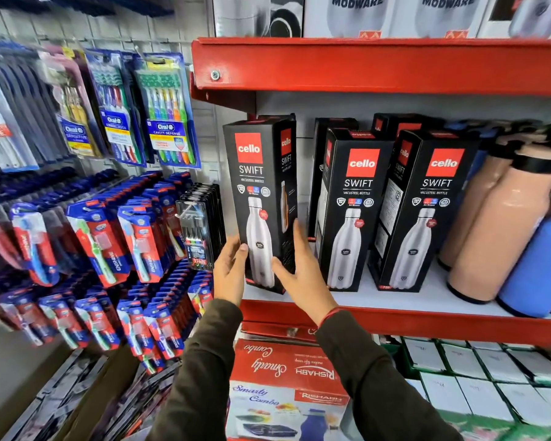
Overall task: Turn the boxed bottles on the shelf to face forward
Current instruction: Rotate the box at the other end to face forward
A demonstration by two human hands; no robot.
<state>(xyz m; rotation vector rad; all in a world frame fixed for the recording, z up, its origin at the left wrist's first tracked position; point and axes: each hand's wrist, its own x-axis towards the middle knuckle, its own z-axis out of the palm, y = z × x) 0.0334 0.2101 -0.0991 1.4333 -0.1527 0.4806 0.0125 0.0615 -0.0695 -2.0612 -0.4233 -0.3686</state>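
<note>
Three black Cello Swift bottle boxes stand along the front of the white shelf [420, 300]. The left box [258, 186] shows its printed front and leans slightly. My left hand [231, 272] grips its lower left edge with the thumb on the front. My right hand [303, 275] presses flat against its lower right side. The middle box [352, 211] and the right box [427, 211] stand apart from my hands, fronts showing. More black boxes [392, 122] stand behind them, partly hidden.
Loose peach bottles [503, 224] and a blue bottle [541, 265] stand at the shelf's right end. A red shelf lip [379, 65] overhangs the boxes. Toothbrush packs [115, 237] hang on the wall at left. Red combo boxes [283, 364] sit on the shelf below.
</note>
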